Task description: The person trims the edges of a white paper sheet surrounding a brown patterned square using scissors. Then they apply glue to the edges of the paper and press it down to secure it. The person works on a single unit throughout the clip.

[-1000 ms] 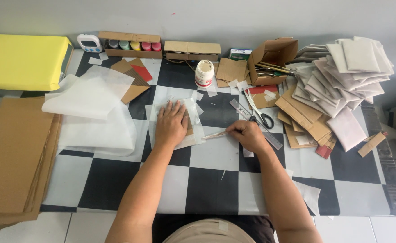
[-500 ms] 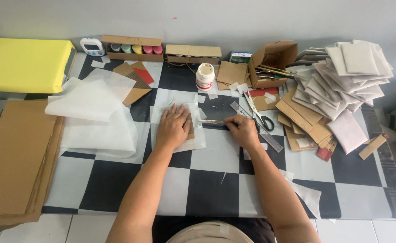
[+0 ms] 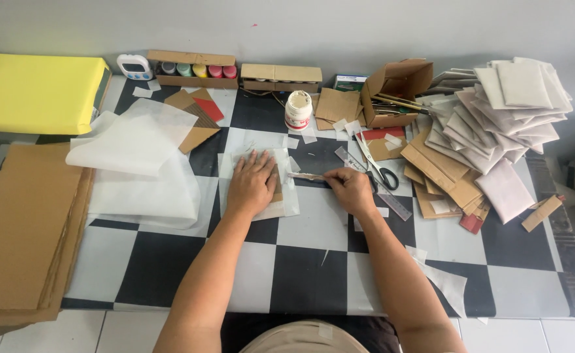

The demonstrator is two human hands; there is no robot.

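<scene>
**Left hand flat on paper sheet, right hand gripping a thin stick**

My left hand (image 3: 251,183) lies palm down with fingers spread, pressing a translucent paper sheet (image 3: 287,199) against the checkered table (image 3: 300,274). A piece of brown card (image 3: 278,191) shows under the sheet just beside my fingers. The hand grips nothing; it is open and flat.

My right hand (image 3: 349,189) is closed around a thin stick (image 3: 306,176), fingers pinched together on its near end. The stick lies nearly level, its tip reaching to the right edge of the paper sheet. I cannot tell whether the tip touches the sheet.

Just beyond my right hand lie a clear ruler (image 3: 392,202) and a pair of scissors (image 3: 379,167) with black handles, both on the table. A white glue jar (image 3: 298,110) stands upright farther back, between my two hands as seen from above.

To my left: loose translucent sheets (image 3: 130,144), a stack of brown cardboard (image 3: 19,229) and a yellow block (image 3: 35,91). At the back edge: a small white timer (image 3: 134,65) and a long box holding paint pots (image 3: 192,68). To my right: an open cardboard box (image 3: 395,88) with sticks in it, and a large pile of finished envelopes (image 3: 497,111) in white and brown.
</scene>
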